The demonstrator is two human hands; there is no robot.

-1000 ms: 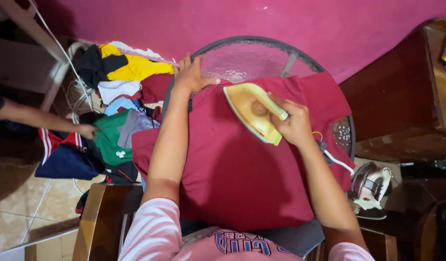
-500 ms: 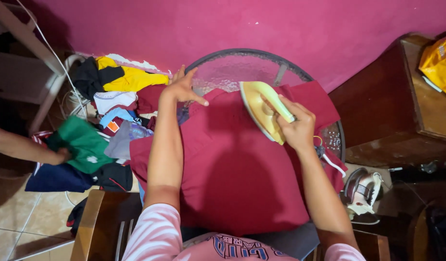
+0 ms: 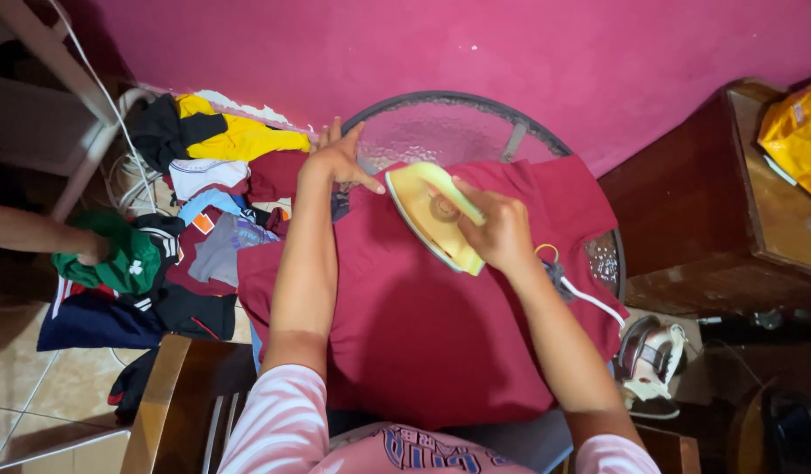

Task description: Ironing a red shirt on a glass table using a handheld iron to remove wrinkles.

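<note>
A dark red shirt (image 3: 440, 325) lies spread over a round glass table (image 3: 440, 127). My right hand (image 3: 497, 230) grips the handle of a yellow clothes iron (image 3: 427, 218), which rests flat on the upper part of the shirt. Its white cord (image 3: 590, 298) trails off to the right. My left hand (image 3: 337, 158) presses down at the shirt's upper left edge, fingers spread, holding nothing.
A heap of mixed clothes (image 3: 194, 219) lies on the floor at left. Another person's hand (image 3: 93, 250) holds a green garment (image 3: 120, 259) there. A brown wooden cabinet (image 3: 730, 219) with a yellow bag (image 3: 796, 132) stands at right; a wooden chair (image 3: 164, 404) is below left.
The iron has slid left across the shirt with my right hand. My left hand has stayed at the shirt's top edge. The other person's hand has pulled the green garment leftward.
</note>
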